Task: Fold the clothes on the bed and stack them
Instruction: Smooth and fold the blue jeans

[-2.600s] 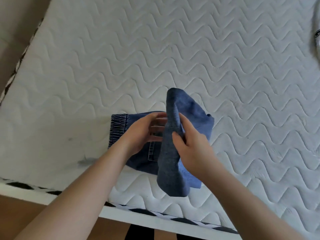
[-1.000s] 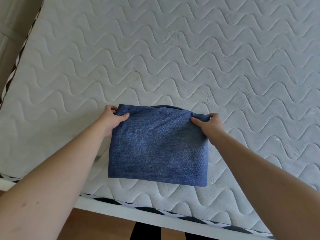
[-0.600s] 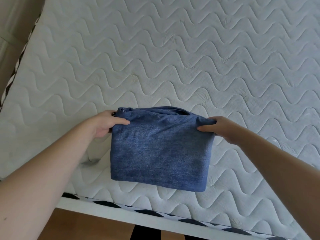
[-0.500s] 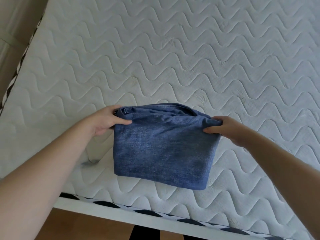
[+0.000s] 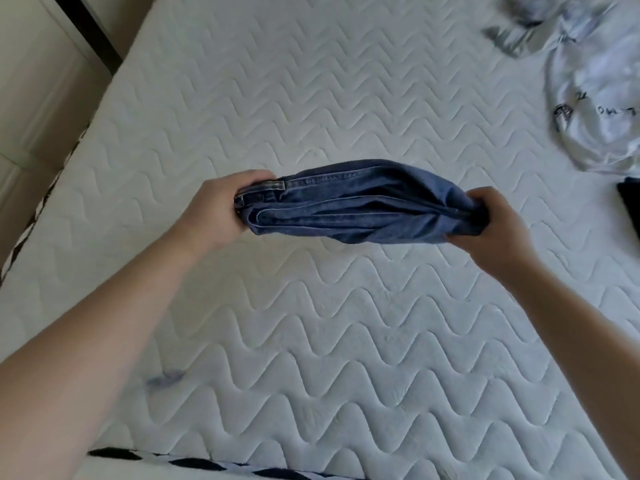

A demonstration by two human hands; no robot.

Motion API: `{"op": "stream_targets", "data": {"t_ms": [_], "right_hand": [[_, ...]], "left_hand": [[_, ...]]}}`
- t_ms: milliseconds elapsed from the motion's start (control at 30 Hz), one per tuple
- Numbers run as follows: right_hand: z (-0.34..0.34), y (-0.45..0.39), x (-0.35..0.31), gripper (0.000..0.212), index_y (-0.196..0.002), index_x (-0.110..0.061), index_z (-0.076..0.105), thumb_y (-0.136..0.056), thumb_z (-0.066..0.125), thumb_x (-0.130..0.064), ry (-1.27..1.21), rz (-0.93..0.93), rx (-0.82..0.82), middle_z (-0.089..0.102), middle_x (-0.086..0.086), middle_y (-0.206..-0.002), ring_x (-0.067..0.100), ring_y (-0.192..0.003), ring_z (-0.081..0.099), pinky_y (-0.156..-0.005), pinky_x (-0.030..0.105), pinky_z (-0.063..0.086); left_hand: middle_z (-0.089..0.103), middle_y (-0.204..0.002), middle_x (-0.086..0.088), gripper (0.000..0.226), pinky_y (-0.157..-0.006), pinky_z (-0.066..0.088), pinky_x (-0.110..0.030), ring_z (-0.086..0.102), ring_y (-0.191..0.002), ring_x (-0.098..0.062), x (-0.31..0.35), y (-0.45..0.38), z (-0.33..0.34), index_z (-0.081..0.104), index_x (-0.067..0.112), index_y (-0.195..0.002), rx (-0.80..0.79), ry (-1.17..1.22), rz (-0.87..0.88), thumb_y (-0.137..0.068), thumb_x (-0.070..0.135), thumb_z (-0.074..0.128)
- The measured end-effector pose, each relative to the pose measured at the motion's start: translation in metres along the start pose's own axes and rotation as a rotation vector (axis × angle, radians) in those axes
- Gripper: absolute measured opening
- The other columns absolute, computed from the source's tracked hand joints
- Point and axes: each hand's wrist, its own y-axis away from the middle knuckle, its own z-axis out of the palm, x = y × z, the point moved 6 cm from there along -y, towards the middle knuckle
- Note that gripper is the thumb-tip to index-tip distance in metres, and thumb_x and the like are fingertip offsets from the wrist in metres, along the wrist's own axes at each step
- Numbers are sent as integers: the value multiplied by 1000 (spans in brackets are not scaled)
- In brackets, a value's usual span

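A folded pair of blue jeans (image 5: 356, 206) hangs in the air above the white quilted mattress (image 5: 311, 98), seen edge-on so its stacked layers show. My left hand (image 5: 214, 206) grips its left end, by the waistband. My right hand (image 5: 495, 226) grips its right end, fingers curled round the fabric. Both forearms stretch forward over the bed.
A crumpled white garment with dark print (image 5: 595, 98) lies at the far right of the mattress, a grey piece (image 5: 509, 39) beyond it. A dark item (image 5: 630, 199) peeks in at the right edge. The bed's left edge meets a beige wall (image 5: 34, 81).
The folded jeans were lifted off the mattress near the front edge and carried forward and up. They tipped from flat-facing to edge-on. The view swung toward the far right of the bed.
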Motion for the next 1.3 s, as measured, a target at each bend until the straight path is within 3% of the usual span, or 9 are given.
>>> {"op": "stream_targets", "data": {"t_ms": [167, 267, 600, 733, 833, 933, 1067, 1167, 1300], "right_hand": [[36, 52, 52, 44, -99, -11, 55, -65, 79, 3, 106, -41, 50, 47, 0, -103, 16, -89, 46, -74, 17, 31], [66, 99, 82, 44, -96, -7, 55, -63, 82, 2, 191, -66, 9, 49, 9, -103, 32, -93, 49, -78, 31, 35], [112, 195, 137, 46, -104, -4, 61, -62, 73, 14, 379, 50, -159, 53, 14, -112, 36, -101, 53, -77, 45, 53], [112, 202, 144, 49, -113, -6, 63, -68, 58, 15, 368, 123, -183, 54, 11, -119, 34, -105, 52, -84, 39, 44], [102, 189, 146, 30, -105, -12, 65, -84, 53, 4, 232, 196, -88, 55, 5, -115, 28, -102, 55, -84, 35, 41], [106, 163, 161, 29, -124, -23, 54, -98, 46, -32, 20, 498, -40, 48, -2, -128, 15, -107, 53, -85, 33, 43], [134, 122, 166, 60, -138, -21, 42, -89, 59, -53, -200, 677, -215, 55, -5, -119, 14, -102, 55, -85, 31, 44], [145, 100, 169, 58, -116, -24, 51, -76, 73, -58, -151, 662, -253, 64, -6, -106, 15, -93, 61, -80, 32, 49], [150, 87, 179, 51, -102, -16, 60, -70, 83, -48, -148, 734, -315, 68, -2, -92, 20, -89, 66, -67, 29, 51]], "left_hand": [[65, -125, -10, 41, -103, 43, -37, 58, -115, -27, -14, 48, 62, 69, 3, -112, 8, -168, 131, -73, -8, 67], [65, -124, -8, 48, -96, 49, -38, 60, -114, -28, -34, 103, 109, 70, 6, -110, -112, -235, 83, -67, -15, 73], [55, -133, -22, 69, -96, 49, -54, 55, -122, -40, -60, 195, 178, 66, 5, -110, -363, -333, 59, -50, -29, 62], [34, -154, -13, 59, -114, 33, -45, 33, -142, -30, -62, 211, 182, 59, 10, -129, -503, -293, 13, -70, -1, 63], [30, -154, -8, 36, -115, 29, -41, 28, -144, -23, -68, 200, 172, 62, 14, -124, -293, -41, -240, -93, 30, 52], [41, -143, -6, 45, -106, 36, -36, 40, -133, -22, -93, 182, 164, 46, 17, -136, 10, 167, -693, -96, 32, 58], [60, -123, -1, 65, -77, 50, -31, 61, -96, -14, -112, 159, 182, 40, 19, -140, -59, 390, -1081, -87, 46, 67], [65, -117, -8, 58, -87, 55, -44, 64, -99, -28, -127, 147, 193, 52, 10, -129, -181, 316, -1150, -84, 42, 73], [67, -112, -2, 49, -83, 49, -34, 63, -95, -20, -133, 138, 196, 59, 17, -116, -299, 425, -1123, -79, 42, 77]]}}
